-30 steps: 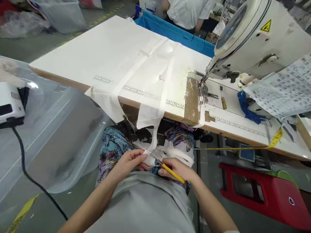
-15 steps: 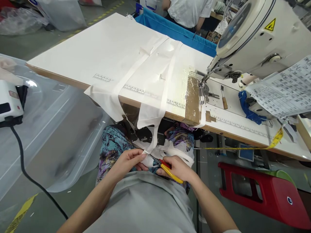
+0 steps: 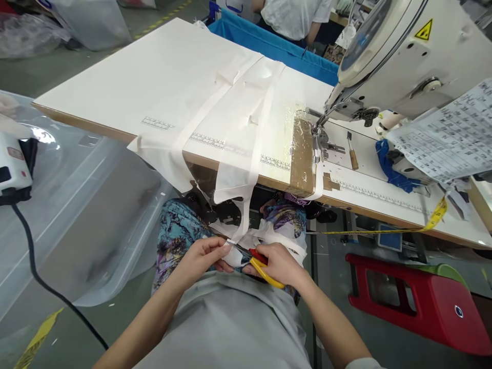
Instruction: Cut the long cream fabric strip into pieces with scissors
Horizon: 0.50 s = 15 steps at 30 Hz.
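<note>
Left hand (image 3: 211, 253): thumb and forefinger pinched together on an edge of white cloth (image 3: 236, 179), the other fingers curled beneath, little gap visible. Right hand (image 3: 275, 264): fingers wrapped around the handles of a pair of scissors (image 3: 266, 274), one handle yellow, one red, the two handles standing apart. The blades point from the right hand toward the left, their tips at the cloth just beside the left fingertips; whether the blades grip the cloth cannot be told. The white cloth lies between and beneath both hands, bunched over the patterned trousers (image 3: 172, 236); ahead of the hands, white cloth hangs over the near edge of the table (image 3: 126, 82) and runs back across its top. Whether it is all one piece cannot be determined. Ahead and to the right of the right hand stands a sewing machine (image 3: 407, 61), a printed sheet (image 3: 449, 133) in front of it. A yellow tape measure (image 3: 437, 215) hangs at the table edge, well to the right of the right hand. A red stool (image 3: 442, 307) stands on the floor, also to its right. Left of the left hand is a clear plastic bin (image 3: 119, 215). Far ahead of both hands, beyond the table, is a blue bin (image 3: 272, 45), with a person in a white shirt (image 3: 295, 18) behind it.
</note>
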### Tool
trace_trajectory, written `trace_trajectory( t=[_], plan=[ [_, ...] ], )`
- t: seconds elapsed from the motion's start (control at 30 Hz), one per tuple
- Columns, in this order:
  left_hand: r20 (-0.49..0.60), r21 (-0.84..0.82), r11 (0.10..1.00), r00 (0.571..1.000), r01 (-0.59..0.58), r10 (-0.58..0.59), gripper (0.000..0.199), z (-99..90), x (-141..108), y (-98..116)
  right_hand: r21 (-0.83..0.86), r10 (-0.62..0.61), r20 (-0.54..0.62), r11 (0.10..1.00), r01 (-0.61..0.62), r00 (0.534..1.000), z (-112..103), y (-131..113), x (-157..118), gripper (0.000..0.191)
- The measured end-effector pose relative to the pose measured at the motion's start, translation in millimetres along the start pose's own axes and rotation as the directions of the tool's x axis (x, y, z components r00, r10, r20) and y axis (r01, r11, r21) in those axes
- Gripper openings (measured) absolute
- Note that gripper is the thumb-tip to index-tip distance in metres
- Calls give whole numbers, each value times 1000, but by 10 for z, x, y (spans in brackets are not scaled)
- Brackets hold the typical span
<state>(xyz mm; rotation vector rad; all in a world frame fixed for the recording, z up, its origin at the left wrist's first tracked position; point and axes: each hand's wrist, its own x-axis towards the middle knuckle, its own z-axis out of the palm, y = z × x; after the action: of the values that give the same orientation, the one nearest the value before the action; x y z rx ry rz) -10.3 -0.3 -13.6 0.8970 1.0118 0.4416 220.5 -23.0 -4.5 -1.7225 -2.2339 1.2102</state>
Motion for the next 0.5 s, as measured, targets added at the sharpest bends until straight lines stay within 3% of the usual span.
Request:
trace_trajectory(
  t=[0.2,0.3,0.37,0.43,0.5],
  plan=[
    [7,38,999,1000,13,-13,46,95,45,-38,213,-12,-35,977,19,999,69,39,12,39],
    [77,33,999,997,15,-17,49,253,91,-51,398,-39,-125,913,86,991,186,28,61,25],
    [116,140,990,993,-30,14,44,318,119,49,452,-14,-225,884,117,974,263,20,96,21],
    [72,373,913,986,-166,150,34,321,156,302,453,5,-310,880,143,951,305,15,108,20],
    [-9,632,713,917,-304,399,25,280,229,701,429,6,-363,889,162,932,302,10,81,20]
  ],
)
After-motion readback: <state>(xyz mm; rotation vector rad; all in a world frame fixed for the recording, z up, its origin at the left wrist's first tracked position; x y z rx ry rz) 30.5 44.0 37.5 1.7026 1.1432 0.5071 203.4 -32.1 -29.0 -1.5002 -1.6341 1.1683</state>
